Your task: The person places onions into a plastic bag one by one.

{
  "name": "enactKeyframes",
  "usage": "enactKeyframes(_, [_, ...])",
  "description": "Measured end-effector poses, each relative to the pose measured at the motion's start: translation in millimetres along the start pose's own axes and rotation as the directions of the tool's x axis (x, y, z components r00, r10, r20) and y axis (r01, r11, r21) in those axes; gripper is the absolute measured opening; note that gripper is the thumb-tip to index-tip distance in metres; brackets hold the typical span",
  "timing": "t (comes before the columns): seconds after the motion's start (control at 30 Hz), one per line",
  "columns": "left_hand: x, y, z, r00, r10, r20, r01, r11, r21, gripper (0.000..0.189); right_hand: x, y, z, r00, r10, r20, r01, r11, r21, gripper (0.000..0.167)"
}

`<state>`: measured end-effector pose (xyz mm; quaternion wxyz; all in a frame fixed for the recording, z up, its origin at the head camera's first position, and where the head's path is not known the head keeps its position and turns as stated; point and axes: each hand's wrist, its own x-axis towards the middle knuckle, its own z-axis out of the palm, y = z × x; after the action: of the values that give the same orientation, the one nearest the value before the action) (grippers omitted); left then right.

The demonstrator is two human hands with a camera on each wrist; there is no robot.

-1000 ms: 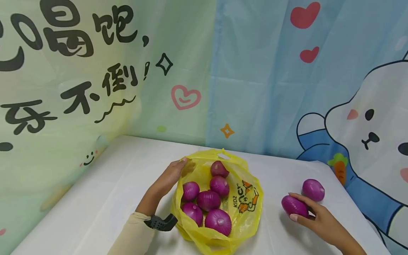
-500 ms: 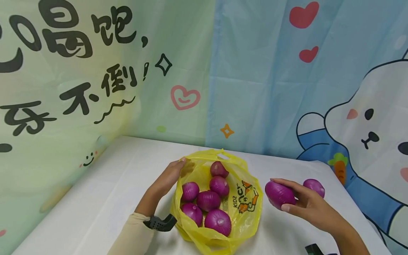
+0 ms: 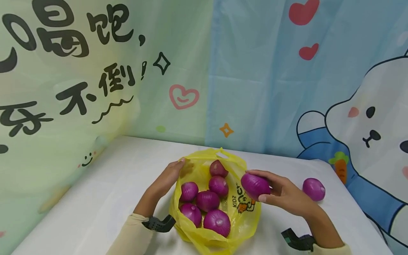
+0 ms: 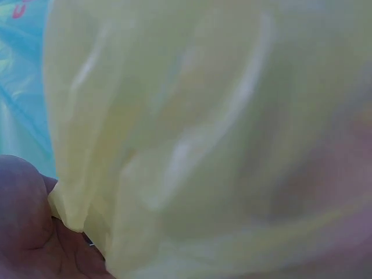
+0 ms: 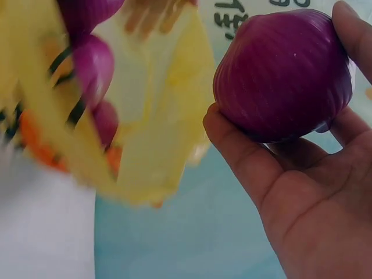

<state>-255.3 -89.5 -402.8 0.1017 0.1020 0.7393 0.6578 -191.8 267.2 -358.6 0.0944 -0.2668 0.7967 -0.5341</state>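
A yellow plastic bag (image 3: 250,225) stands with its mouth wide, and several purple onions (image 3: 208,200) lie inside it. My left hand (image 3: 165,180) grips the bag's left rim; in the left wrist view, the film of the bag runs between thumb and fingers, with the fingertips out of sight. Over the bag's right side, my right hand (image 3: 288,194) holds one purple onion (image 3: 254,186) between thumb and fingers. The right wrist view shows this held onion (image 5: 282,75) close up, beside the bag's rim.
Another purple onion (image 3: 313,189) lies on the white table (image 3: 274,237) to the right, behind my right hand. A printed cloth backdrop (image 3: 242,88) rises along the table's back and sides.
My right hand has lifted the onion off the table and carried it left, from beside the other loose onion to above the bag's right side. The left hand keeps its place on the rim.
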Motion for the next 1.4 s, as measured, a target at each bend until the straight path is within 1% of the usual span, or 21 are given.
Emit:
enactKeyframes(0.17, [1.5, -0.5, -0.3, 1.0, 0.004, 0.022, -0.003, 1.0, -0.012, 0.051, 26.6, -3, 13, 0.994, -0.072, 0.082, 0.069, 0.997, 0.044, 0.058])
enactKeyframes(0.33, [0.9, -0.6, 1.6, 1.0, -0.008, 0.028, 0.008, 1.0, -0.011, 0.052, 50.2, -1, 27, 0.974, -0.154, 0.168, 0.135, 0.984, 0.12, 0.055])
enactKeyframes(0.47, [1.0, -1.0, 3.4, 1.0, -0.008, 0.024, 0.008, 1.0, -0.002, 0.053, 61.7, 6, 36, 0.962, -0.192, 0.193, 0.162, 0.974, 0.16, 0.055])
enactKeyframes(0.53, [1.3, -1.0, 4.0, 1.0, -0.007, 0.014, 0.007, 1.0, 0.008, 0.053, 65.4, 9, 40, 0.96, -0.197, 0.198, 0.166, 0.972, 0.165, 0.056])
enactKeyframes(0.6, [1.5, -1.6, 4.2, 1.0, -0.008, 0.005, 0.008, 1.0, 0.014, 0.053, 69.3, 13, 44, 0.963, -0.187, 0.196, 0.16, 0.976, 0.147, 0.056])
enactKeyframes(0.7, [1.1, -2.6, 3.8, 1.0, -0.007, 0.006, 0.007, 1.0, 0.018, 0.053, 73.9, 20, 47, 0.97, -0.176, 0.166, 0.166, 0.983, 0.072, 0.057])
enactKeyframes(0.77, [0.8, -3.4, 3.5, 1.0, -0.007, 0.012, 0.007, 1.0, 0.013, 0.054, 76.7, 25, 49, 0.98, -0.163, 0.116, 0.164, 0.986, 0.005, 0.058])
enactKeyframes(0.83, [0.2, -3.3, 3.3, 1.0, -0.007, 0.016, 0.007, 1.0, 0.008, 0.054, 79.3, 31, 50, 0.984, -0.166, 0.064, 0.17, 0.983, -0.064, 0.059])
enactKeyframes(0.97, [-0.6, -2.6, 3.3, 1.0, -0.003, 0.023, 0.003, 1.0, 0.01, 0.054, 83.5, 40, 53, 0.99, -0.14, -0.008, 0.137, 0.98, -0.141, 0.06])
enactKeyframes(1.13, [-1.2, -1.1, 3.6, 0.999, 0.002, 0.032, -0.003, 1.0, 0.014, 0.054, 83.5, 46, 54, 0.994, -0.095, -0.058, 0.084, 0.982, -0.167, 0.06])
enactKeyframes(1.27, [-2.4, -0.9, 3.7, 0.999, -0.001, 0.048, 0.0, 1.0, 0.007, 0.054, 82.2, 50, 54, 0.993, -0.063, -0.104, 0.042, 0.98, -0.194, 0.064])
enactKeyframes(1.4, [-3.9, 0.0, 3.2, 0.998, 0.006, 0.061, -0.007, 1.0, 0.017, 0.056, 82.2, 52, 54, 0.99, -0.053, -0.132, 0.023, 0.974, -0.225, 0.068])
